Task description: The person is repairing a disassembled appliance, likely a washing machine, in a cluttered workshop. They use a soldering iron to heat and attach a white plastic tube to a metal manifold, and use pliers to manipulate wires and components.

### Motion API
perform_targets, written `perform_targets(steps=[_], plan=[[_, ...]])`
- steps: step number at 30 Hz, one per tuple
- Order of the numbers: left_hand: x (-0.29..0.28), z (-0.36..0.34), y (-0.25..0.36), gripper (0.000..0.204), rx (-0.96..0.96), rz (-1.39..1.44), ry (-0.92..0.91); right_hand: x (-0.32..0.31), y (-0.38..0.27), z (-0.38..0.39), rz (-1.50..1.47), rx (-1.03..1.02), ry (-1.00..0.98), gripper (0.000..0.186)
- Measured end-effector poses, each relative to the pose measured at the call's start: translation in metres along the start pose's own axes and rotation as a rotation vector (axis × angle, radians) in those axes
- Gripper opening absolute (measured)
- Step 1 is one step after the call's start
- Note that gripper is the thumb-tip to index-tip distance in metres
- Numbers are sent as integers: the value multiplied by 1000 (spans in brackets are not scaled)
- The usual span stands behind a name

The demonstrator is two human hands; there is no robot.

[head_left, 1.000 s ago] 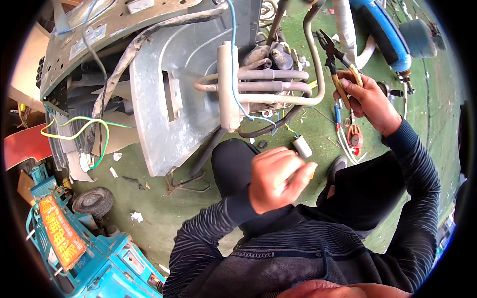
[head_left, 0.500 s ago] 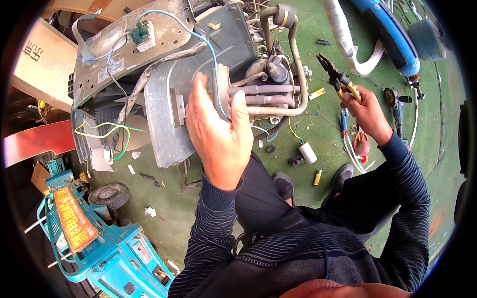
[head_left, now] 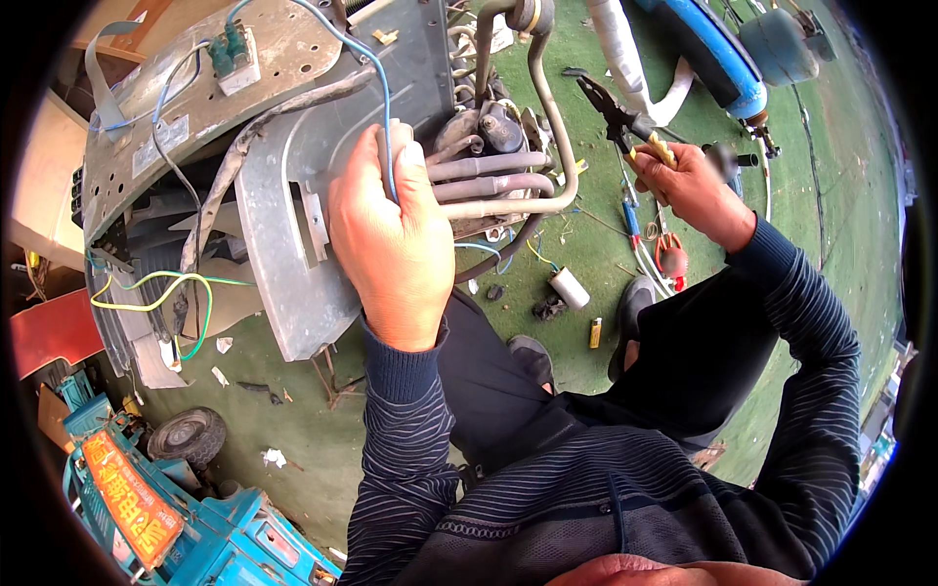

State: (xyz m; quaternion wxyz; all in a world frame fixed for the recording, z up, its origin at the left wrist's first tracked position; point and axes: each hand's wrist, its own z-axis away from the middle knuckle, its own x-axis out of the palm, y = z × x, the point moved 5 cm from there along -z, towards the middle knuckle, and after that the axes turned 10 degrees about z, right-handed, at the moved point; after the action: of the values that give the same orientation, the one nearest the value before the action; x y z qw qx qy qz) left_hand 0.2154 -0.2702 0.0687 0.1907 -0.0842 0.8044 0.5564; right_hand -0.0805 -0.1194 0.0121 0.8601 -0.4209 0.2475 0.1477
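My left hand (head_left: 393,249) is wrapped round a tan cylindrical valve body (head_left: 401,137) where several parallel copper-coloured pipes (head_left: 493,186) meet. A blue wire (head_left: 384,93) runs down over it, between my thumb and fingers. The pipes belong to a dismantled air-conditioner unit (head_left: 293,195) with grey sheet-metal panels and a dark round compressor part (head_left: 500,132). In my right hand (head_left: 699,193) is a pair of pliers (head_left: 625,122) with yellowish handles. Their dark jaws point up and left, apart from the pipes.
On the green floor lie a white capacitor (head_left: 570,289), a yellow lighter (head_left: 595,333) and orange-handled scissors (head_left: 671,259). A blue gas cylinder (head_left: 713,54) and a white wrapped pipe (head_left: 620,59) lie beyond. A turquoise cart (head_left: 220,537) and a wheel (head_left: 188,437) stand at lower left.
The whole view has shifted, so the unit and both hands appear further left. My left hand keeps its hold on the valve body; my right hand still grips the pliers.
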Motion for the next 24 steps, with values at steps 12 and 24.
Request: perform_targets(steps=[12, 24], plan=[[3, 0, 14, 23, -26, -222, 94, 5, -27, -41, 365, -429, 382, 33], [-15, 85, 63, 34, 327, -336, 317, 27, 3, -68, 163, -409, 192, 31]])
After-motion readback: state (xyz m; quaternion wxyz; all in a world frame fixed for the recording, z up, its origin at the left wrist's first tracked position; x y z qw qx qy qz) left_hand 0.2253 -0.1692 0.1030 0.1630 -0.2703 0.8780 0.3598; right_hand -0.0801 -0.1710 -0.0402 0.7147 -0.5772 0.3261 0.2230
